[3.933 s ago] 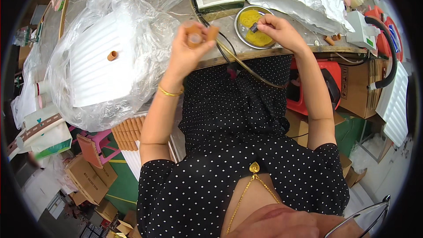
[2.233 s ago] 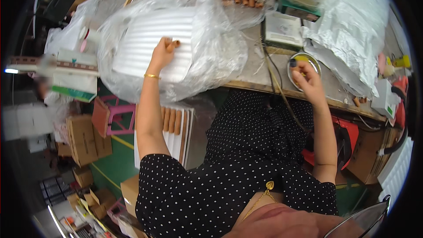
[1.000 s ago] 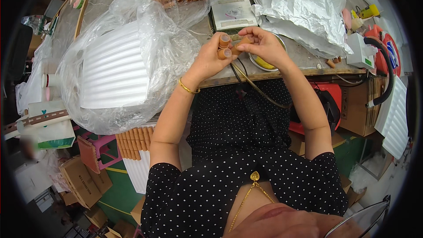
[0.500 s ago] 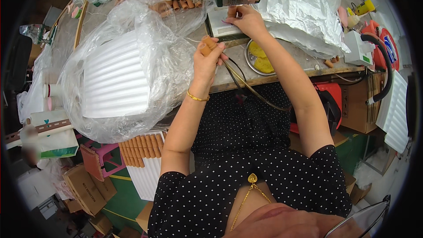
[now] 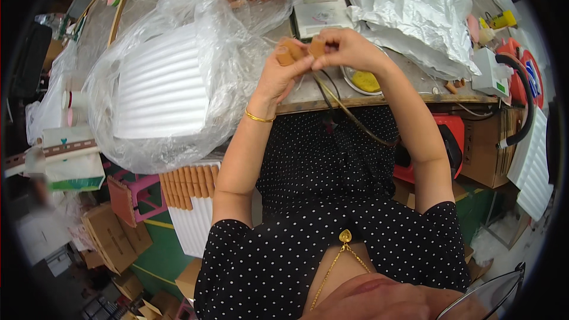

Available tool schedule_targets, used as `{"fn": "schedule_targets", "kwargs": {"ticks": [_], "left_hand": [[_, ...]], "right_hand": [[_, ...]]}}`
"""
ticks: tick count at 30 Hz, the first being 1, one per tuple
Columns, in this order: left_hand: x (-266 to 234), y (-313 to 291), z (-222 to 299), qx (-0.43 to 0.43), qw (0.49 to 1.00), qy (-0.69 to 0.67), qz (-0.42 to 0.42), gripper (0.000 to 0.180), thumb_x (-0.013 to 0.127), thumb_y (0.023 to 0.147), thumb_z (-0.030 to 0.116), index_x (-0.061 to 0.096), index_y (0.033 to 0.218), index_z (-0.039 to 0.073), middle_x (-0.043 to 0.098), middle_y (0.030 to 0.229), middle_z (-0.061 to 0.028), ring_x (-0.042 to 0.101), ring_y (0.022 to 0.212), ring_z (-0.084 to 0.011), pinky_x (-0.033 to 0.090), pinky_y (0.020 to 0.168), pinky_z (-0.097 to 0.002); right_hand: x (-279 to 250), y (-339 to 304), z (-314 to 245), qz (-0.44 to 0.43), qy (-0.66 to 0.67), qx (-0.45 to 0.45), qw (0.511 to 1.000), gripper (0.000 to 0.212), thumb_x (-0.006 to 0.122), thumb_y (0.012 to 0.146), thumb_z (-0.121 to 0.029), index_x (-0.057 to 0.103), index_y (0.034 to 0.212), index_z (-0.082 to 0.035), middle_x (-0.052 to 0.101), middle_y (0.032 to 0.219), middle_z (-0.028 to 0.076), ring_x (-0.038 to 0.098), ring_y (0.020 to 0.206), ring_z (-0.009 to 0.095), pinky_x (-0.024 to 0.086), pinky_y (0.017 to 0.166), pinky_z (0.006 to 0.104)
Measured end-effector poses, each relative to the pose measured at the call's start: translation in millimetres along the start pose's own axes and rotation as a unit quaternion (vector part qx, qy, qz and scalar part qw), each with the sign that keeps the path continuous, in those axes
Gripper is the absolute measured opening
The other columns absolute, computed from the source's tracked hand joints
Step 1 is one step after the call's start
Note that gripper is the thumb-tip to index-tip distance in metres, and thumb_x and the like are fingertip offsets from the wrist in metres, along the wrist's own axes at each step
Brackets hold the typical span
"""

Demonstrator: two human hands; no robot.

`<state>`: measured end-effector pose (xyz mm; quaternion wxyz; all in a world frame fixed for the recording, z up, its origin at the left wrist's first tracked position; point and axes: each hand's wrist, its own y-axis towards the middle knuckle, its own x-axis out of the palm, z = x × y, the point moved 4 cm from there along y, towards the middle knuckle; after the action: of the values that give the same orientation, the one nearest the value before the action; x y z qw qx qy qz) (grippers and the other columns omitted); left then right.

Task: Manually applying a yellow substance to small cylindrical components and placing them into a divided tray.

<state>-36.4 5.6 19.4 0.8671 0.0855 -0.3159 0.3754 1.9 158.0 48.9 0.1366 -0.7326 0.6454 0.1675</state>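
Filling the left of the workbench (image 5: 379,102) is one large clear plastic bag (image 5: 172,77) around a white ribbed panel, well left of both hands, while a small round dish of yellow paste (image 5: 364,81) lies just beneath the right hand (image 5: 349,52). Raised together above the bench edge, the left hand (image 5: 278,74) pinches one short brown tube (image 5: 285,55) and the right hand pinches a second (image 5: 317,45) — two tubes in all, side by side and nearly touching, long axes roughly parallel — each equally close to its own hand.
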Motion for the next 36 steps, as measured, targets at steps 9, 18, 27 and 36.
{"fn": "schedule_targets", "kwargs": {"ticks": [9,18,27,36], "left_hand": [[12,-35,-13,-0.088,0.989,0.021,-0.114,0.052,0.072,0.070,-0.001,0.045,0.113,0.004,0.054,0.104,-0.0073,0.056,0.096,-0.0168,0.049,0.082,-0.0284],[15,-64,-3,0.133,0.933,0.332,0.038,0.047,0.073,0.069,0.002,0.050,0.110,0.003,0.057,0.101,-0.0048,0.055,0.093,-0.0128,0.046,0.083,-0.0263],[-47,-209,6,0.097,0.844,0.488,0.201,0.039,0.073,0.068,0.009,0.053,0.100,0.004,0.059,0.097,-0.0091,0.058,0.090,-0.0210,0.046,0.079,-0.0311],[-243,-457,-9,-0.044,0.461,0.654,0.598,0.014,0.055,0.079,0.006,0.055,0.092,0.002,0.057,0.095,-0.0181,0.055,0.084,-0.0335,0.046,0.074,-0.0402]], "right_hand": [[19,-47,-19,-0.068,0.238,-0.035,0.968,0.031,0.062,0.084,-0.012,0.054,0.112,-0.001,0.056,0.105,0.004,0.053,0.094,0.008,0.044,0.080,0.0233],[44,-50,-28,0.070,0.068,0.020,0.995,0.026,0.064,0.082,-0.017,0.060,0.101,-0.001,0.060,0.081,0.000,0.050,0.069,0.005,0.043,0.063,0.0199],[106,-61,-21,-0.060,0.147,0.039,0.987,0.021,0.057,0.087,-0.013,0.055,0.106,-0.003,0.048,0.078,-0.006,0.039,0.063,0.001,0.030,0.053,0.0145],[121,-53,-26,-0.078,0.125,0.052,0.988,0.017,0.057,0.088,-0.017,0.058,0.100,-0.004,0.046,0.066,-0.007,0.036,0.053,0.000,0.024,0.045,0.0144]]}}
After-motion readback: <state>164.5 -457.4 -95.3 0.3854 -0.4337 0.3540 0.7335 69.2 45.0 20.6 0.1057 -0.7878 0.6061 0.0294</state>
